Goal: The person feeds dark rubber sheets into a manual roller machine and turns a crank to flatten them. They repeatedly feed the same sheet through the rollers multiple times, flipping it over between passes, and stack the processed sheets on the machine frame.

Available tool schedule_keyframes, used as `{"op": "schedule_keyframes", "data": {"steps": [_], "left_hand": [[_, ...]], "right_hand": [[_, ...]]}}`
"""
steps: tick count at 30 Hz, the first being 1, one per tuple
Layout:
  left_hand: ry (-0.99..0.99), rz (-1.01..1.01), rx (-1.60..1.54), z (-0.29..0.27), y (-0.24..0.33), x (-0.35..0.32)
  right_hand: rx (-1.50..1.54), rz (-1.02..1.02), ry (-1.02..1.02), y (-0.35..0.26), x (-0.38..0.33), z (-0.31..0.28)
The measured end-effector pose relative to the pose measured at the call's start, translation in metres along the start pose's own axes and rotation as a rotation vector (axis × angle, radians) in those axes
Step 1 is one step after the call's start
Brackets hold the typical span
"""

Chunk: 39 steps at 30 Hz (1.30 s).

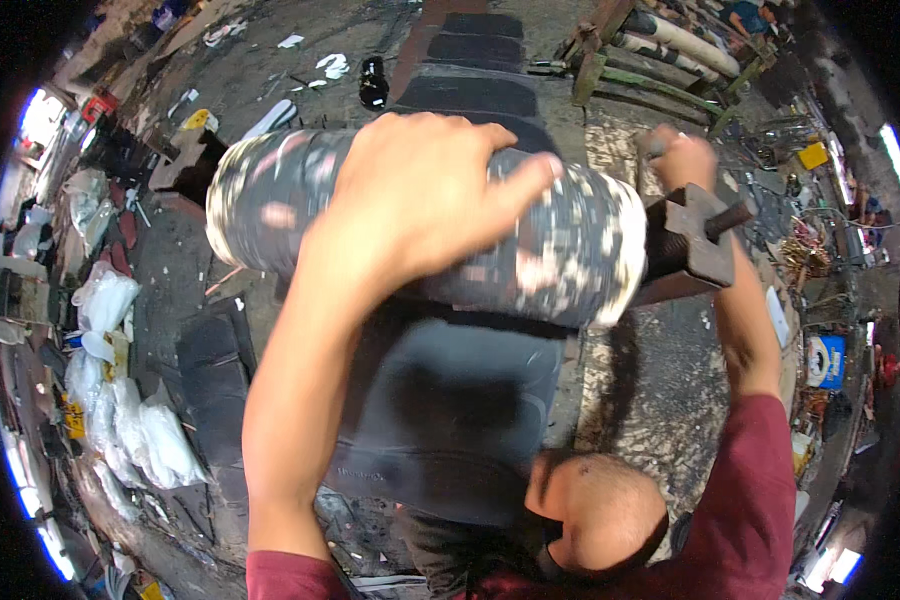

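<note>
A thick dark roller [560, 230], speckled with pale patches and with light-coloured ends, lies crosswise in front of me. On top of it my left hand [420, 190] lies with the thumb spread out; the other fingers reach over its far side. A rusty metal bracket [695, 250] with a threaded bolt holds the roller's right end. Beyond that bracket my right hand [682, 160], slightly blurred, is closed around a handle [652, 147]. Below the roller a dark grey sheet [450, 390] stretches toward me, and dark strips [470, 95] continue on the far side.
Another metal bracket [185, 165] stands at the roller's left end. Clear plastic bags [120, 420] lie on the left, near a dark sheet piece [213, 370]. A wooden rack [660, 75] with pale rolls stands far right. A blue box [826, 361] sits at the right.
</note>
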<state>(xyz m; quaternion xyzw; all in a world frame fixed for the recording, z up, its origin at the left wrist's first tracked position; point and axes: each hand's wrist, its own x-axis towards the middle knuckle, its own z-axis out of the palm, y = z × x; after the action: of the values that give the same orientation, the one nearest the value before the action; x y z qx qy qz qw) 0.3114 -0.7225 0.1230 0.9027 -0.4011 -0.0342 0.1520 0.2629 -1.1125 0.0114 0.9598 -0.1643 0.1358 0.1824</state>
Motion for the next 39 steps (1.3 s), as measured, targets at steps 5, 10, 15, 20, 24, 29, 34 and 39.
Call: {"op": "schedule_keyframes", "data": {"steps": [5, 10, 15, 20, 24, 29, 34, 39], "left_hand": [[0.346, 0.118, 0.176, -0.004, 0.03, -0.083], [0.769, 0.16, 0.105, 0.006, 0.02, -0.03], [0.815, 0.055, 0.019, 0.072, 0.013, -0.058], [0.776, 0.023, -0.008, 0.079, 0.03, -0.095], [0.925, 0.091, -0.01, 0.091, 0.028, -0.102], [0.758, -0.228, -0.117, 0.154, -0.043, -0.196], [0.518, -1.176, 0.128, 0.217, -0.183, -0.464], [0.284, -2.053, 0.089, 0.281, -0.238, -0.709]], "right_hand": [[0.304, -0.092, -0.829, -0.112, -0.176, 0.087], [0.525, -0.019, -0.742, -0.101, -0.384, -0.02], [0.381, -0.051, -0.508, -0.044, -0.351, -0.181], [0.139, -0.019, 0.141, -0.032, -0.226, -0.237], [0.043, 0.036, 0.408, -0.013, -0.164, -0.208], [-0.035, -0.133, 0.461, 0.007, -0.166, -0.178], [-0.091, -0.147, 0.609, 0.001, -0.161, -0.175], [-0.083, -0.235, 0.7, 0.002, -0.15, -0.171]]}}
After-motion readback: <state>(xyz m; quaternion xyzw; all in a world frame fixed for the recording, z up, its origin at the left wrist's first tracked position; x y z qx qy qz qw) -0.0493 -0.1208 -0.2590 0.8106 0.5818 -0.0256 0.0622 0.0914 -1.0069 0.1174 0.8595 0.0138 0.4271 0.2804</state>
